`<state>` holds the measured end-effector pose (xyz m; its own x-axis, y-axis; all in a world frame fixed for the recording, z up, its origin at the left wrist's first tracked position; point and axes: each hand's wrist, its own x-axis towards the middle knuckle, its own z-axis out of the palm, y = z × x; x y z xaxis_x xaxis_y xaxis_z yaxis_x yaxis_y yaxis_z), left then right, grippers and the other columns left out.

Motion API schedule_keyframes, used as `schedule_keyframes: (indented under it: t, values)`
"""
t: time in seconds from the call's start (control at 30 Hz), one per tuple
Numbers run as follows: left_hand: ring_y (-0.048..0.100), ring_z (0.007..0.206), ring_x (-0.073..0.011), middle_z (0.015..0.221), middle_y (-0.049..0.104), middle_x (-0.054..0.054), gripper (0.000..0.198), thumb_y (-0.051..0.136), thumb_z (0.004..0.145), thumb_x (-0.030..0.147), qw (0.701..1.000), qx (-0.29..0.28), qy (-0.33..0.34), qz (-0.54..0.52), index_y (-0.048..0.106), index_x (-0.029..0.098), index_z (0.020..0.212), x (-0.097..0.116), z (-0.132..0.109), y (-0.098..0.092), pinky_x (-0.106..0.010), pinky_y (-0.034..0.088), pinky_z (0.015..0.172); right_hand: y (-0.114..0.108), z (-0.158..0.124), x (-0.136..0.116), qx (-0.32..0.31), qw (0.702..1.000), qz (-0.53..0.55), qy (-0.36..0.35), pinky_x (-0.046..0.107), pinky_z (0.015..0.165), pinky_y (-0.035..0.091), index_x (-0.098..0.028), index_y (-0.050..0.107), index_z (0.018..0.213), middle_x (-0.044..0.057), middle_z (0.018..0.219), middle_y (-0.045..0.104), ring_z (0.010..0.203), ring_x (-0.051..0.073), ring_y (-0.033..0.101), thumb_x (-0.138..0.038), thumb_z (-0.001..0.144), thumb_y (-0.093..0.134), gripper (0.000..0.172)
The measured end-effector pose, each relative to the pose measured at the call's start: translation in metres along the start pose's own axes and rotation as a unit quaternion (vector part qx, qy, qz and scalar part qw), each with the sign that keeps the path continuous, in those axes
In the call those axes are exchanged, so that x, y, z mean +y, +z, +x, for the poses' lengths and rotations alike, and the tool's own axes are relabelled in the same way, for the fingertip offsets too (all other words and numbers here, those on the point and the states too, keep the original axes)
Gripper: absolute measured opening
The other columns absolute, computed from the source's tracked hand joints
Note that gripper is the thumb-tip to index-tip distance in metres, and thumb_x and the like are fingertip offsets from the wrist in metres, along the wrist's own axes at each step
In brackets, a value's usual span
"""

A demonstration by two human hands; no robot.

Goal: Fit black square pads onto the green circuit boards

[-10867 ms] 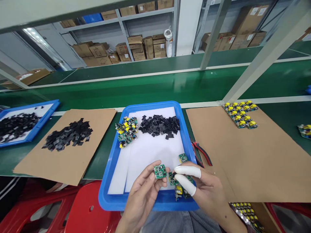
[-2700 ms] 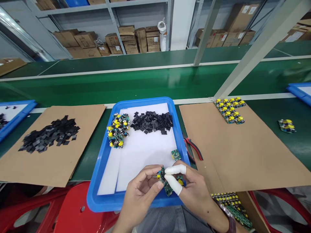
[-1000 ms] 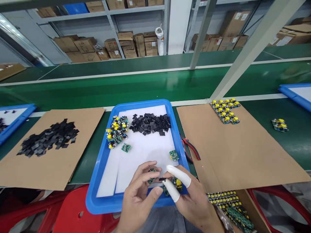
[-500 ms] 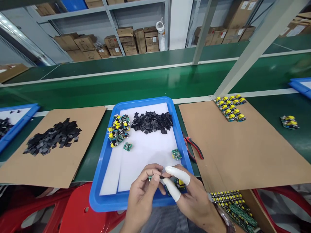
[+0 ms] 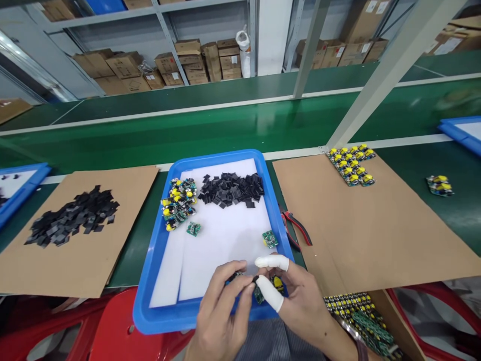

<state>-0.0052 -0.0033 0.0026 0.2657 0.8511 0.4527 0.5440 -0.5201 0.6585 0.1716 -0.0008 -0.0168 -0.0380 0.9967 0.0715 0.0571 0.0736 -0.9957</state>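
Note:
My left hand [image 5: 227, 301] is closed around a small circuit board [image 5: 235, 276], mostly hidden by the fingers. My right hand [image 5: 289, 286], with white finger cots on thumb and index finger, pinches a small black piece [image 5: 256, 279] against the left fingertips. Both hands are over the near edge of a blue tray [image 5: 145, 286] lined with white. Partly covered by my right hand, more boards [image 5: 278, 284] lie in the tray. One green board [image 5: 269, 239] rests at the tray's right, another [image 5: 193, 228] at its left, near a heap of yellow-topped boards [image 5: 178, 200]. A pile of black pieces [image 5: 233, 189] is at the back.
Red-handled pliers [image 5: 298, 225] lie against the tray's right side. Cardboard sheets flank the tray; the left bears black pieces [image 5: 75, 215], the right a cluster of boards [image 5: 349, 163]. A box of boards [image 5: 361, 316] stands low at right. A slanted post [image 5: 394, 70] rises behind.
My left fingers have shifted and straightened somewhat around the board, hiding more of it. A black piece now shows at my right fingertips. The whole view has shifted slightly.

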Motion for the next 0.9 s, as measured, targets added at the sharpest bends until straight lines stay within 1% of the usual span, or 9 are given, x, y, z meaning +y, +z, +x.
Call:
schedule_keyframes:
  t: [0.1, 0.2, 0.33, 0.5, 0.57, 0.63, 0.73, 0.8, 0.9]
  values:
    - [0.065, 0.115, -0.0191, 0.123, 0.063, -0.009, 0.025, 0.060, 0.095, 0.003, 0.999, 0.011, -0.044, -0.006, 0.067, 0.021, 0.111, 0.003, 0.003, 0.002, -0.027, 0.054, 0.099, 0.000, 0.000, -0.001, -0.022, 0.999, 0.026, 0.004, 0.027, 0.082, 0.058, -0.031, 0.067, 0.119, -0.001, 0.097, 0.073, 0.086, 0.014, 0.070, -0.014, 0.093, 0.066, 0.031]
    - [0.066, 0.110, -0.0187, 0.122, 0.062, -0.007, 0.014, 0.059, 0.100, 0.015, 0.986, -0.020, -0.148, -0.080, 0.068, 0.025, 0.102, 0.005, 0.007, 0.001, -0.027, 0.056, 0.093, -0.001, 0.001, -0.007, -0.047, 0.998, 0.044, -0.018, 0.029, 0.082, 0.058, -0.031, 0.068, 0.119, 0.001, 0.105, 0.070, 0.088, 0.015, 0.069, -0.013, 0.092, 0.067, 0.033]
    - [0.066, 0.098, -0.0203, 0.117, 0.061, -0.009, 0.021, 0.058, 0.102, 0.032, 0.928, -0.068, -0.273, -0.245, 0.070, 0.022, 0.089, 0.006, 0.014, -0.002, -0.025, 0.059, 0.071, -0.002, 0.004, -0.015, -0.053, 0.997, 0.046, -0.032, 0.028, 0.077, 0.056, -0.029, 0.071, 0.108, 0.000, 0.094, 0.069, 0.084, 0.016, 0.067, -0.012, 0.092, 0.066, 0.024]
    - [0.062, 0.077, -0.0153, 0.112, 0.059, -0.010, 0.028, 0.064, 0.099, 0.039, 0.875, -0.095, -0.330, -0.343, 0.070, 0.018, 0.081, 0.005, 0.023, -0.004, -0.023, 0.055, 0.060, -0.001, 0.005, -0.013, -0.042, 0.997, 0.052, -0.040, 0.029, 0.077, 0.054, -0.027, 0.070, 0.102, 0.001, 0.093, 0.069, 0.085, 0.016, 0.068, -0.012, 0.093, 0.065, 0.018]
    - [0.064, 0.079, -0.0164, 0.111, 0.061, -0.010, 0.025, 0.064, 0.099, 0.037, 0.886, -0.094, -0.321, -0.322, 0.070, 0.018, 0.083, 0.005, 0.023, -0.002, -0.024, 0.056, 0.062, 0.002, 0.004, -0.010, -0.025, 0.998, 0.046, -0.040, 0.028, 0.076, 0.054, -0.025, 0.068, 0.098, 0.000, 0.091, 0.067, 0.082, 0.016, 0.067, -0.011, 0.092, 0.065, 0.016]
    - [0.066, 0.089, -0.0190, 0.111, 0.062, -0.009, 0.019, 0.063, 0.099, 0.030, 0.924, -0.066, -0.276, -0.257, 0.070, 0.020, 0.085, 0.005, 0.019, 0.002, -0.026, 0.058, 0.070, 0.005, 0.003, -0.008, -0.006, 0.999, 0.036, -0.034, 0.028, 0.075, 0.054, -0.023, 0.065, 0.093, 0.000, 0.088, 0.066, 0.079, 0.015, 0.065, -0.010, 0.090, 0.064, 0.013]
    - [0.067, 0.102, -0.0204, 0.113, 0.061, -0.007, 0.012, 0.063, 0.095, 0.013, 0.988, 0.035, -0.119, -0.089, 0.069, 0.023, 0.097, 0.006, 0.006, 0.009, -0.030, 0.057, 0.089, 0.012, 0.000, -0.008, 0.019, 0.998, 0.050, -0.019, 0.026, 0.071, 0.055, -0.022, 0.060, 0.087, 0.000, 0.083, 0.065, 0.074, 0.015, 0.063, -0.011, 0.088, 0.064, 0.012]
    - [0.066, 0.105, -0.0197, 0.116, 0.060, -0.006, 0.023, 0.063, 0.091, 0.005, 0.996, 0.079, -0.039, -0.003, 0.067, 0.023, 0.104, 0.006, -0.001, 0.012, -0.031, 0.055, 0.096, 0.015, -0.003, -0.008, 0.029, 0.996, 0.090, -0.002, 0.024, 0.068, 0.056, -0.022, 0.061, 0.086, -0.001, 0.081, 0.065, 0.071, 0.014, 0.063, -0.012, 0.088, 0.065, 0.011]
    - [0.065, 0.105, -0.0183, 0.119, 0.057, -0.006, 0.018, 0.059, 0.095, 0.008, 0.995, 0.063, -0.071, -0.014, 0.064, 0.024, 0.103, 0.006, -0.003, 0.012, -0.029, 0.055, 0.092, 0.013, -0.006, -0.009, -0.005, 0.990, 0.136, 0.025, 0.023, 0.068, 0.058, -0.023, 0.068, 0.093, 0.000, 0.083, 0.068, 0.071, 0.014, 0.064, -0.012, 0.088, 0.068, 0.012]
